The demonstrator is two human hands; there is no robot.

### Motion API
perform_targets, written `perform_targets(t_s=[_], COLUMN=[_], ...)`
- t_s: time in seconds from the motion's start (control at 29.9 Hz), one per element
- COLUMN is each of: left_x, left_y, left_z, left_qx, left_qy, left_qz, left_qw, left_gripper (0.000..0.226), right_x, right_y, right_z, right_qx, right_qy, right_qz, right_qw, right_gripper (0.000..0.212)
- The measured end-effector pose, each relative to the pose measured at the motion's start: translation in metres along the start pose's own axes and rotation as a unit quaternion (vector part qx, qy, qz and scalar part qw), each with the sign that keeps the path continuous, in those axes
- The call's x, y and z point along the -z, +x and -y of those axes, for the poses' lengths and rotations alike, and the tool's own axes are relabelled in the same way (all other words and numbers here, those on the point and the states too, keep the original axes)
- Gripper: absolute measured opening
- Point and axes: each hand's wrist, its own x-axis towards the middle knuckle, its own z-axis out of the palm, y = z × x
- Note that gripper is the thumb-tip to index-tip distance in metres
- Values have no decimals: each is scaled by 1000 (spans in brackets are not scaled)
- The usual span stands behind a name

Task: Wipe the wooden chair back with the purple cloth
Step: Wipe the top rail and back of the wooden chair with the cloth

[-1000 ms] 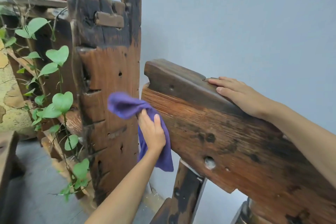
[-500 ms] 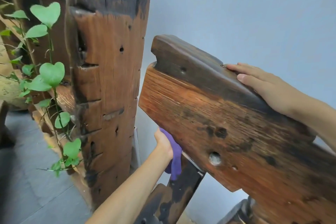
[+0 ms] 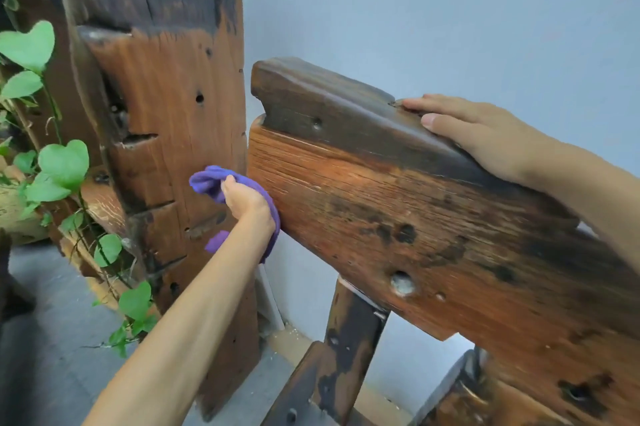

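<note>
The wooden chair back [image 3: 398, 204] is a thick, worn reddish plank with a dark top rail, slanting down to the right. My left hand [image 3: 247, 199] grips the purple cloth [image 3: 211, 181] and presses it against the plank's left end edge. The cloth bunches above my fingers and hangs below my wrist. My right hand [image 3: 474, 131] lies flat on the dark top rail, fingers together, holding nothing.
A tall weathered wooden post [image 3: 166, 114] stands just left of the chair back, close to my left hand. A green vine [image 3: 62, 166] with heart-shaped leaves climbs at the far left. A pale blue wall [image 3: 433, 10] is behind. Grey floor [image 3: 62, 339] lies below.
My left hand with the cloth dropped below the plank's lower left corner, then rose again to the plank's left end. My right hand stayed on the top rail.
</note>
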Motion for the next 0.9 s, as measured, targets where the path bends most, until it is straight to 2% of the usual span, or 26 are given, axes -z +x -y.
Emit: perform_targets(t_s=[0.03, 0.1, 0.2, 0.3, 0.37, 0.5, 0.53, 0.57, 0.6, 0.67, 0.74, 0.8, 0.9], left_x=[-2, -3, 4, 16, 25, 55, 64, 74, 82, 91, 86, 72, 50], left_y=[-8, -35, -85, -137, -168, -209, -221, -236, -252, -276, -289, -298, -301], left_z=[6, 22, 51, 81, 104, 152, 165, 175, 182, 194, 197, 191, 179], left_qx=[-54, -145, -235, -360, -402, -472, -445, -389, -313, -158, -69, 17, 135], left_qy=[70, 214, 293, 328, 335, 408, 405, 382, 348, 281, 206, 115, 16], left_qz=[-30, -33, 3, 107, 193, 330, 365, 389, 394, 341, 254, 159, 33], left_qw=[996, 965, 927, 867, 830, 708, 710, 742, 791, 883, 943, 980, 990], left_gripper=[54, 64, 71, 73, 72, 64, 63, 62, 60, 58, 57, 55, 53], right_x=[0, 0, 1, -1, -2, -7, -8, -9, -9, -7, -4, -3, 1], right_y=[-1, -1, -3, -6, -11, -31, -37, -42, -47, -59, -75, -93, -113], right_z=[0, 1, 4, 8, 12, 24, 24, 23, 21, 16, 7, -4, -18], right_qx=[-1, 0, -5, -38, -72, -91, -91, -92, -96, -109, -102, -73, -61], right_qy=[-2, -5, 3, -10, -2, 10, 6, -2, -11, -16, -29, -50, -43], right_qz=[-1, -8, -21, -59, -131, -257, -260, -249, -228, -188, -169, -148, -79], right_qw=[1000, 1000, 1000, 997, 989, 962, 961, 964, 969, 976, 980, 985, 994], right_gripper=[35, 35, 38, 50, 59, 75, 74, 73, 73, 72, 64, 49, 48])
